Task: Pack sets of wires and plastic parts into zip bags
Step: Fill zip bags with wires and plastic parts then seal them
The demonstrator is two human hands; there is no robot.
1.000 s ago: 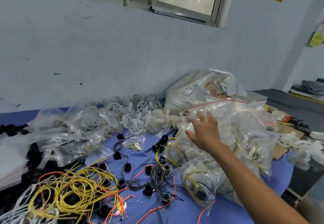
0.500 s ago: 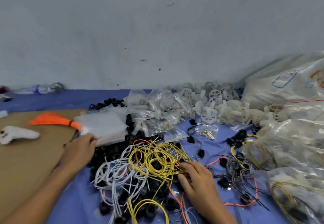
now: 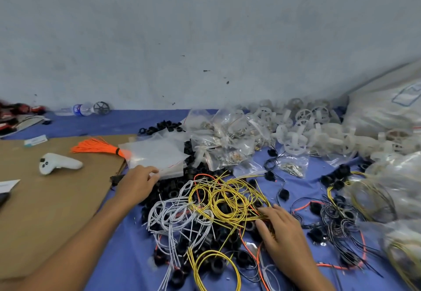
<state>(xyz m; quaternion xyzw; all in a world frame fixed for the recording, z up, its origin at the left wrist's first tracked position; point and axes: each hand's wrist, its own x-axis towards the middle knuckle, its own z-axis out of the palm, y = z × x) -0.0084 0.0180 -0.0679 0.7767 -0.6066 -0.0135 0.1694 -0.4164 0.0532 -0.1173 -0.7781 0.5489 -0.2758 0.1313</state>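
A stack of empty zip bags (image 3: 157,154) lies at the corner of the cardboard sheet, and my left hand (image 3: 136,183) touches its near edge with its fingertips. Coils of yellow wire (image 3: 227,197) lie tangled over black plastic rings (image 3: 173,190), with white wires (image 3: 173,215) to their left. My right hand (image 3: 280,233) rests palm down on the right side of the yellow coils, fingers among the wires; whether it grips any I cannot tell. White plastic wheels (image 3: 296,128) are heaped at the back.
A cardboard sheet (image 3: 45,199) covers the left of the blue table (image 3: 300,181), bearing a white controller (image 3: 57,163) and an orange wire bundle (image 3: 95,147). Filled bags (image 3: 223,142) sit behind the wires; more packed bags (image 3: 391,190) and a big sack (image 3: 382,112) crowd the right. A bottle (image 3: 79,109) lies by the wall.
A second ago my right hand reached into the packed bags at the right; it has come back onto the yellow wires. My left hand has moved up onto the empty zip bags.
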